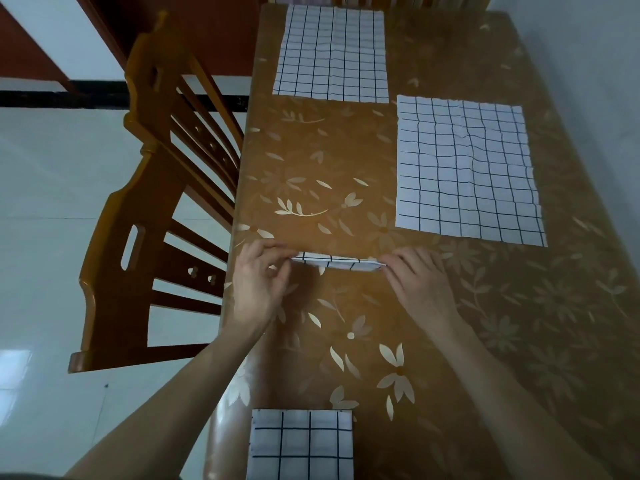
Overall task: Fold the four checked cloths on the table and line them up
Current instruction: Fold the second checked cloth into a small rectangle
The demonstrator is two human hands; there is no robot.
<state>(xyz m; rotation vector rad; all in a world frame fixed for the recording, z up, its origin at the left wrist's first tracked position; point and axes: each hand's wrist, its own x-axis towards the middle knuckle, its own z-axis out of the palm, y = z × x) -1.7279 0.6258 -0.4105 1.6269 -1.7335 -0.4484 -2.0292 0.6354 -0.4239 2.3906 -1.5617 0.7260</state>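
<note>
White checked cloth (337, 265) sits folded into a thin strip mid-desk, pinched at its ends by the left hand (258, 282) and right hand (420, 284) fingers. Best to keep the edges even and press the crease flat. One folded cloth (300, 445) lies near — cut off at the bottom. How many layers the strip has — I can't tell.
</note>
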